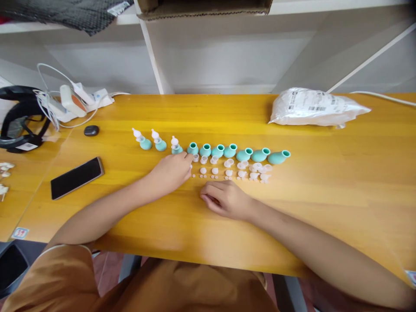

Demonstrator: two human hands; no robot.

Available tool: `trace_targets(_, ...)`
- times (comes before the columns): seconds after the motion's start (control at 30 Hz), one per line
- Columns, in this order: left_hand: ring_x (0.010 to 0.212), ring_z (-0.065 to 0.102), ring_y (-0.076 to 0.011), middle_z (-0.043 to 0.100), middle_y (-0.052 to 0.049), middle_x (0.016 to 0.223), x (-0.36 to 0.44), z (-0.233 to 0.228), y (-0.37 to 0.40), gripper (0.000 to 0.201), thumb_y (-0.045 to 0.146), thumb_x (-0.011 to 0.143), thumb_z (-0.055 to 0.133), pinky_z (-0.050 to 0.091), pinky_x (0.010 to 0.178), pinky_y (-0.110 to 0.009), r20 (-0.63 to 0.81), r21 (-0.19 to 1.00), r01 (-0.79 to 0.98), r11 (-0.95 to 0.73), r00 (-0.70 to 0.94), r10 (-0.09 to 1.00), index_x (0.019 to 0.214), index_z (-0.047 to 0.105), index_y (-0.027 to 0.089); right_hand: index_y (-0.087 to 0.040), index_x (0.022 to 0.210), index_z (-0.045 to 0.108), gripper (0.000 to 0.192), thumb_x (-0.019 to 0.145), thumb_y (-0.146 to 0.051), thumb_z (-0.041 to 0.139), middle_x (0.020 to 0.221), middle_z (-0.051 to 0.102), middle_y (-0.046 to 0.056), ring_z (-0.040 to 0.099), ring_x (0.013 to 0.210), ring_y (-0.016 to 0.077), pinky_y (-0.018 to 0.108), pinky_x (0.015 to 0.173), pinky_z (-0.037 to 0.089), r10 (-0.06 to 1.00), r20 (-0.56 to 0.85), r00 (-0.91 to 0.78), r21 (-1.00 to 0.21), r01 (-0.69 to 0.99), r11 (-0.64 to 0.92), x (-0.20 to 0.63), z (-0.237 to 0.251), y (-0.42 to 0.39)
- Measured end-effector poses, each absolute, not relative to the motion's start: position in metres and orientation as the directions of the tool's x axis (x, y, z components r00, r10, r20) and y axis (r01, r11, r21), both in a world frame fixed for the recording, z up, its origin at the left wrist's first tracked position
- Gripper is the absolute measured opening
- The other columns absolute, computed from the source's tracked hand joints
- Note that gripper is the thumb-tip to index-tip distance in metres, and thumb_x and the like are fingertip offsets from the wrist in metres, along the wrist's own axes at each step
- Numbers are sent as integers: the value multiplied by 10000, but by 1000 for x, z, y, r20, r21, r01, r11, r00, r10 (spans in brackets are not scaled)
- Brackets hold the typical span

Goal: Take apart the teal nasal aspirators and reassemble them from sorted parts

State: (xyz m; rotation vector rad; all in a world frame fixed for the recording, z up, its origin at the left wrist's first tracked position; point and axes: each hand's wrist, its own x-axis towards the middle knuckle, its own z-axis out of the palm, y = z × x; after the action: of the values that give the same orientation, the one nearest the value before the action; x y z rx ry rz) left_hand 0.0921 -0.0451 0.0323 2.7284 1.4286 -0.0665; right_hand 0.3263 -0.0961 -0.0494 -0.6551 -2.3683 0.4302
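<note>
My left hand [171, 172] reaches the row of parts, its fingers bent together beside a clear plastic cup [195, 158]; whatever its fingertips pinch is hidden. Curled on the table in front of the small parts lies my right hand [229, 199], with its palm out of sight. Several open-necked teal rubber bulbs [230, 150] stand or lean in a row. To their left are three bulbs topped with clear collars and white tips, such as this fitted bulb [159, 142]. Below the open bulbs sit clear cups, white rounded tips [229, 173] and tiny discs [214, 177].
A black phone [77, 178] and a small dark case [91, 130] lie on the left. Behind them is a power strip [100, 99] with cables, beside a black headset [22, 117]. A white plastic package [315, 107] rests at the back right, below a shelf holding a cardboard box [208, 9].
</note>
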Motion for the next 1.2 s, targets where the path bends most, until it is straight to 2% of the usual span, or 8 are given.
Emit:
trace_targets(0.17, 912, 731, -251, 751, -130, 1041, 88, 29, -44, 103, 116, 1072, 551, 535, 793, -343, -27, 103, 809, -578, 583, 812, 1118, 641, 134, -213, 1046, 650, 125, 1110, -167, 553, 816, 701, 7, 575, 633, 143, 268, 619, 427, 580, 519, -628, -476, 351, 806, 327, -50, -96)
trace_targets(0.37, 927, 704, -243, 731, -93, 1040, 82, 26, -37, 90, 110, 1067, 596, 531, 810, -349, -9, 224, 758, -613, 630, 776, 1002, 607, 172, -209, 1026, 648, 125, 1100, -158, 562, 783, 677, -5, 565, 618, 137, 264, 602, 421, 563, 539, -627, -458, 343, 820, 326, -51, -95)
trace_targets(0.57, 947, 685, -258, 708, -107, 1070, 83, 23, -32, 68, 127, 1052, 594, 537, 842, -380, -14, 227, 756, -614, 633, 774, 1001, 617, 166, -209, 1015, 650, 138, 1103, -161, 555, 779, 679, -3, 568, 618, 135, 258, 600, 416, 577, 526, -626, -471, 350, 810, 325, -49, -95)
trace_targets(0.77, 852, 651, -228, 688, -62, 953, 79, 20, -26, 166, 24, 921, 615, 517, 789, -349, 20, 267, 754, -600, 619, 785, 938, 586, 187, -210, 1001, 652, 145, 1099, -167, 554, 766, 670, -1, 565, 612, 136, 254, 604, 410, 592, 504, -629, -517, 329, 790, 325, -49, -94)
trace_targets(0.9, 837, 641, -225, 675, -68, 944, 81, 15, -24, 154, 59, 951, 601, 520, 800, -354, 32, 253, 753, -608, 621, 783, 873, 583, 191, -212, 990, 650, 158, 1102, -178, 545, 769, 670, 5, 570, 620, 141, 258, 612, 401, 603, 477, -640, -542, 325, 775, 323, -51, -92)
trace_targets(1.07, 814, 637, -219, 683, -72, 963, 82, 15, -26, 104, 77, 994, 586, 516, 786, -351, 55, 261, 753, -604, 613, 788, 990, 631, 171, -213, 970, 666, 156, 1078, -212, 553, 786, 674, 22, 565, 653, 161, 284, 651, 396, 640, 437, -632, -602, 323, 730, 321, -53, -91)
trace_targets(1.2, 841, 650, -227, 705, -60, 976, 74, 26, -38, 204, 92, 974, 644, 509, 779, -354, 88, 265, 737, -622, 624, 777, 1165, 671, 157, -209, 957, 664, 166, 1075, -228, 548, 802, 675, 24, 582, 685, 164, 288, 680, 431, 717, 398, -572, -694, 323, 643, 320, -50, -92)
